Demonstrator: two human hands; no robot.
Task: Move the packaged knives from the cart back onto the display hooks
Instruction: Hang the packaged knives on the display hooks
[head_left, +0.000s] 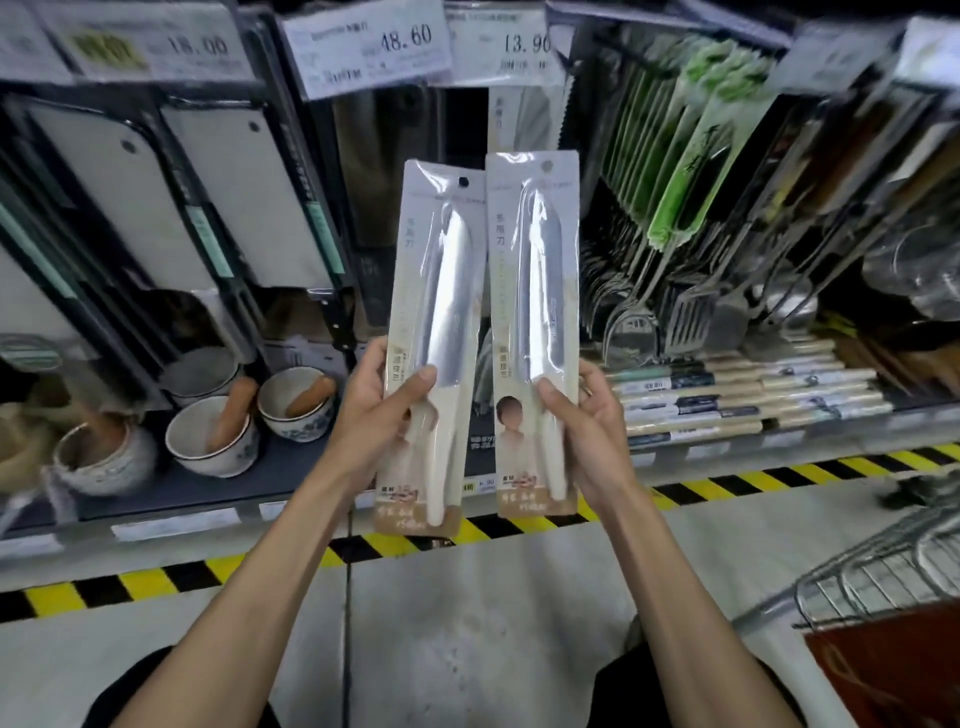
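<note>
Left grip (379, 410) clasps left pack (434, 312), right grip (587, 415) right pack (537, 291); we may miss hooks, neither hand free.

You get soft, even light: bright on the floor (467, 623), dimmer back on the shelf (291, 467). White glare streaks the clear wrap of the left packaged knife (441, 291) and the right packaged knife (540, 280) (strongest down the middle). Your price tags (363, 52) up top smear with blur, and the wide lens bows the hazard stripe (156, 582).
</note>
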